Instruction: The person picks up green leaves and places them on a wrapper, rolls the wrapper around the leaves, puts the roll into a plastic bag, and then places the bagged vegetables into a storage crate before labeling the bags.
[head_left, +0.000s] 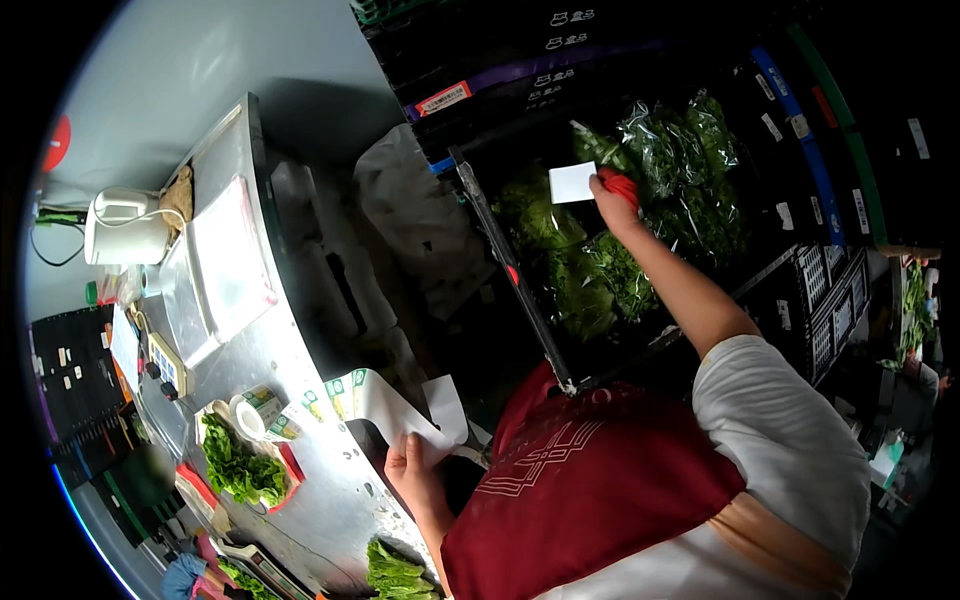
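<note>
My right hand (619, 206) reaches over a dark crate (517, 277), with a small white card or label (572, 183) held at the fingertips. Something red (621, 187) shows at the same hand; I cannot tell what it is. Below it in the crate lie several clear plastic bags of leafy greens (675, 150). My left hand (411, 466) pinches a long strip of label paper (397, 412) near the table's edge. That strip runs back towards a roll of printed labels (255, 412) on the metal table (330, 480).
Lettuce (240, 461) lies by the roll, and more leafy greens (397, 574) sit at the near table edge. A power strip (166, 364), plastic sheets (229, 270) and a white appliance (127, 225) are farther along. Stacked crates (510, 67) rise beyond. Another person (191, 574) is partly visible at lower left.
</note>
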